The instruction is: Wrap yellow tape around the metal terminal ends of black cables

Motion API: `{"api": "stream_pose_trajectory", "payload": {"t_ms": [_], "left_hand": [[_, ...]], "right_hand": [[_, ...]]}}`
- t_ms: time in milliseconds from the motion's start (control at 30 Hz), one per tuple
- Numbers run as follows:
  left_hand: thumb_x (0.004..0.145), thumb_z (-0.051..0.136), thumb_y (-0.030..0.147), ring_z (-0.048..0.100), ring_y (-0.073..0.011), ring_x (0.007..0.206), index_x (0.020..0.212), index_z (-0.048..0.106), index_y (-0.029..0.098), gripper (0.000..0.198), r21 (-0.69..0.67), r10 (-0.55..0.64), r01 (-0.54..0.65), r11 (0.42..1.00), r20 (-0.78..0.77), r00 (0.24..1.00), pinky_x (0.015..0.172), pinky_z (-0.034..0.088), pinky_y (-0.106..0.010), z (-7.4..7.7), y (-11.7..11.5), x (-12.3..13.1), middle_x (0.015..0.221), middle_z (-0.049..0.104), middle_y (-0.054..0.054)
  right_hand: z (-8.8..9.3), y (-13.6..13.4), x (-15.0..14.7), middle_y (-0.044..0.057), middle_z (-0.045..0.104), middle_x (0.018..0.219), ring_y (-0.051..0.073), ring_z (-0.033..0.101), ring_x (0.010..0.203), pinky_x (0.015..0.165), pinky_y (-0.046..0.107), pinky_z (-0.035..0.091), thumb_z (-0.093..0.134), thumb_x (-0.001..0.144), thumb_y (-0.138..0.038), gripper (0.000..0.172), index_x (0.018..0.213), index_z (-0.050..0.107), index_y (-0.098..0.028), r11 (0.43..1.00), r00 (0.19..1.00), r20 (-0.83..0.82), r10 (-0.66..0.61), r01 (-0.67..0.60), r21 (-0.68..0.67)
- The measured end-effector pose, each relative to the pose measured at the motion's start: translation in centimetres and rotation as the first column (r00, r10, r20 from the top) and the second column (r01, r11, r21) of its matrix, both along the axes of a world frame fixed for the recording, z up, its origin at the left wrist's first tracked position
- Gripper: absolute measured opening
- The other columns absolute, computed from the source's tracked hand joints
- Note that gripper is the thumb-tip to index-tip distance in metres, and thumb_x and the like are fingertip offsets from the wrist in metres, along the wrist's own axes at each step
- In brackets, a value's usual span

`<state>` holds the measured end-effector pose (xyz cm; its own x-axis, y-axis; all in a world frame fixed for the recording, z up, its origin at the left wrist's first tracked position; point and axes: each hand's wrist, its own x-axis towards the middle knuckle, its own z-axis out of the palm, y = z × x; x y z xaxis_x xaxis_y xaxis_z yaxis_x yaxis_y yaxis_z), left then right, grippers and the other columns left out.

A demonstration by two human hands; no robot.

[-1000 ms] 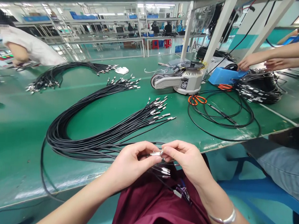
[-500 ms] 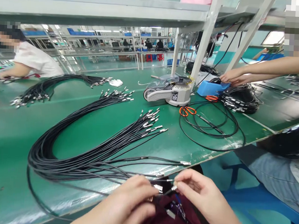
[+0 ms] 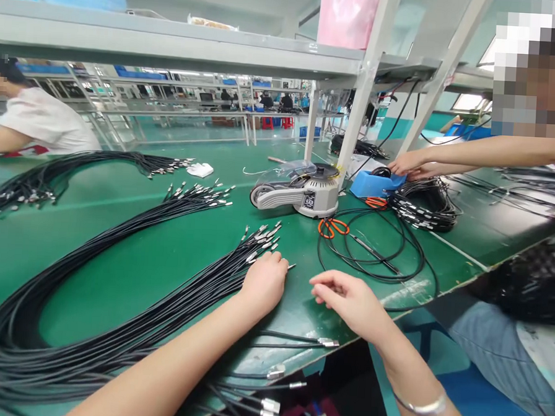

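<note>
Green worktop (image 3: pixel 125 281): cables (image 3: pixel 179 308) run away-right to the nearer left grip (image 3: pixel 265 283), I can't tell if clamped; right grip (image 3: pixel 349 299) parted.

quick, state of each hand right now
Left hand: fingers curled over long black silver-tipped cables; grip hidden, cannot tell.
Right hand: loosely open, nothing visible in it.

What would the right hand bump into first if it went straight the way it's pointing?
Probably the cable tip poking out beside the left hand, then that hand itself. The right hand points toward them, but depth is unclear, so it might pass above the tip.
</note>
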<state>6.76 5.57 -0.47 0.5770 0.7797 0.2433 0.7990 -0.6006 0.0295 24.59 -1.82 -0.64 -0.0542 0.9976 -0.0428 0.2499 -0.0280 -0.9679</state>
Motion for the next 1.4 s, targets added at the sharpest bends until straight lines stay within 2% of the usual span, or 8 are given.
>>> {"api": "stream_pose_trajectory", "payload": {"t_ms": [167, 300, 467, 633, 900, 1067, 1267, 1400], "left_hand": [[0.093, 0.038, 0.018, 0.058, -0.0217, 0.082, 0.089, 0.064, 0.014, 0.026, 0.07, -0.031, 0.025, 0.997, 0.086, 0.996, 0.076, 0.048, -0.035, -0.2, -1.6, -1.2, 0.086, 0.063, -0.01], [0.091, 0.043, 0.017, 0.059, -0.0181, 0.083, 0.091, 0.061, 0.014, 0.019, 0.043, -0.093, 0.083, 0.996, 0.44, 0.893, 0.076, 0.048, -0.031, -0.3, -3.1, -1.6, 0.087, 0.064, -0.007], [0.084, 0.058, 0.027, 0.059, -0.0141, 0.069, 0.096, 0.066, 0.018, 0.017, -0.365, 0.207, 0.111, 0.924, 0.725, 0.657, 0.065, 0.048, -0.026, 0.4, -3.6, -0.8, 0.08, 0.066, -0.002], [0.08, 0.059, 0.028, 0.06, -0.0147, 0.071, 0.078, 0.071, 0.02, 0.014, -0.478, 0.32, 0.153, 0.865, 0.76, 0.566, 0.067, 0.046, -0.026, 1.3, -3.6, -0.6, 0.075, 0.068, 0.0], [0.076, 0.06, 0.031, 0.058, -0.015, 0.069, 0.074, 0.066, 0.016, 0.016, -0.607, 0.437, 0.234, 0.76, 0.743, 0.507, 0.067, 0.046, -0.026, 1.7, -3.8, -1.2, 0.073, 0.067, -0.002], [0.075, 0.059, 0.034, 0.051, -0.0119, 0.055, 0.071, 0.062, 0.016, 0.018, -0.65, 0.434, 0.237, 0.722, 0.692, 0.576, 0.052, 0.041, -0.022, 2.3, -3.8, -1.7, 0.059, 0.057, 0.002], [0.08, 0.055, 0.041, 0.059, -0.0149, 0.06, 0.093, 0.066, 0.019, 0.028, -0.578, 0.38, 0.234, 0.782, 0.74, 0.555, 0.055, 0.049, -0.025, 2.0, -3.5, -1.2, 0.075, 0.069, -0.002], [0.079, 0.055, 0.04, 0.064, -0.0175, 0.065, 0.086, 0.072, 0.023, 0.025, -0.522, 0.316, 0.176, 0.835, 0.715, 0.624, 0.062, 0.054, -0.028, 0.8, -2.7, -1.5, 0.082, 0.073, -0.003]], "right_hand": [[-0.1, 3.9, -0.9, 0.006, 0.069, 0.081, 0.016, 0.064, 0.07, 0.061, 0.026, 0.048, 0.056, 0.083, -0.036, 0.026, 0.095, 0.066, -0.014, 1.0, 0.998, -0.048, -0.026, 0.025, -0.013], [0.0, 4.7, -1.6, 0.003, 0.067, 0.073, 0.014, 0.062, 0.067, 0.06, 0.024, 0.046, 0.063, 0.079, -0.039, 0.026, 0.084, 0.068, -0.014, 0.999, 0.976, -0.218, 0.019, -0.029, -0.043], [0.5, 3.9, -2.0, 0.0, 0.065, 0.067, 0.011, 0.054, 0.061, 0.062, 0.024, 0.045, 0.067, 0.077, -0.036, 0.021, 0.077, 0.071, -0.015, 0.999, 0.965, -0.257, 0.049, -0.046, 0.017], [1.0, 3.0, -2.3, 0.0, 0.066, 0.068, 0.011, 0.056, 0.061, 0.061, 0.025, 0.046, 0.07, 0.075, -0.036, 0.021, 0.08, 0.071, -0.015, 1.0, 0.955, -0.297, -0.015, 0.019, 0.01], [0.6, 2.3, -3.6, 0.001, 0.067, 0.063, 0.012, 0.061, 0.059, 0.059, 0.024, 0.05, 0.069, 0.076, -0.038, 0.024, 0.074, 0.066, -0.014, 0.991, 0.928, -0.353, -0.121, 0.131, 0.003], [0.7, 2.4, -3.5, 0.001, 0.067, 0.066, 0.013, 0.062, 0.062, 0.061, 0.024, 0.049, 0.068, 0.076, -0.038, 0.023, 0.074, 0.066, -0.015, 0.987, 0.938, -0.315, -0.143, 0.157, 0.021], [1.0, 2.3, -4.1, -0.003, 0.06, 0.057, 0.01, 0.054, 0.055, 0.057, 0.022, 0.043, 0.069, 0.075, -0.039, 0.025, 0.069, 0.067, -0.015, 0.995, 0.942, -0.325, -0.084, 0.097, 0.025], [2.1, 5.2, -2.2, 0.001, 0.065, 0.058, 0.011, 0.057, 0.053, 0.052, 0.022, 0.043, 0.074, 0.067, -0.042, 0.029, 0.066, 0.07, -0.013, 0.994, 0.932, -0.348, -0.099, 0.11, 0.012]]}}
